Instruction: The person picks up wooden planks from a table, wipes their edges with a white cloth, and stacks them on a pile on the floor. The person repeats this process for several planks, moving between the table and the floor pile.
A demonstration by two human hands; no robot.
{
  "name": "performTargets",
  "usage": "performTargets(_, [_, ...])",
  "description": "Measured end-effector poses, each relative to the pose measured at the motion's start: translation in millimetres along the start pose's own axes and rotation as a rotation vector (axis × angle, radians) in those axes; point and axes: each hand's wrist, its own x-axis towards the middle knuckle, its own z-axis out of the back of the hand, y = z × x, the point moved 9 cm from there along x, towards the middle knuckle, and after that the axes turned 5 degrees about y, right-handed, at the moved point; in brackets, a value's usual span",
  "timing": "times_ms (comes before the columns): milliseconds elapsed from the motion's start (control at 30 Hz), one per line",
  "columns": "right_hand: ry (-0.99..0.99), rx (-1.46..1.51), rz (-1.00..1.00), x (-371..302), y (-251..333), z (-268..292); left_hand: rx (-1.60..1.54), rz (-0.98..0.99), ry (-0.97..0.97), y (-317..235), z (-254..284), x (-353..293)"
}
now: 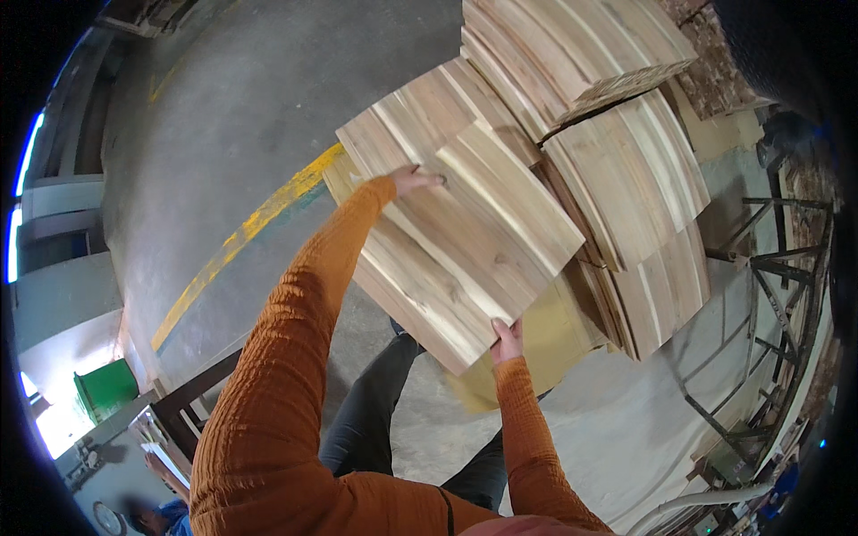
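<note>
In the head view, we see one wooden panel (500,223), pale with brown streaks, between the two hands of the person. The left fingers (431,180) lie over its upper face, close to the far end, and point to the right; we cannot tell if they also grip an edge. The right fingers (511,329) pinch the near edge, to the right of the nearest corner, so the panel lies ahead of them. The panel lies across a wooden pile (416,112) and covers a part of it; we cannot tell if the two touch.

We count three more blocks of stacked boards on the right: one upper (581,58), one middle (630,179) and one lower (666,290). Their single layers are too thin for counting. We also find one yellowish sheet (550,339) below the panel, one yellow line (237,234) on the floor (223,98), one green bin (105,390) at left and one metal frame (778,261) at right.
</note>
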Motion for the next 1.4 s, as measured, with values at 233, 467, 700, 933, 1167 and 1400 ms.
performTargets(233, [-0.243, 0.127, 0.103, 81, -54, -19, 0.292, -0.04, -0.133, -4, 63, 30])
performTargets(467, [-0.205, -0.006, 0.038, 154, -50, -78, -0.397, -0.286, -1.219, 93, 102, -91])
performTargets(700, [-0.083, -0.26, 0.247, 219, 21, -153, -1.121, -0.201, -0.694, 153, 78, -23])
performTargets(933, [-0.034, -0.169, 0.346, 236, 31, -152, -1.131, -0.014, -0.602, 126, 89, 2])
performTargets(1167, [0.032, -0.271, 0.242, 239, 41, -150, -1.056, -0.141, -0.672, 114, 89, -1])
performTargets(1400, [-0.037, -0.31, 0.129, 242, 38, -137, -0.984, -0.159, -0.519, 98, 80, 12])
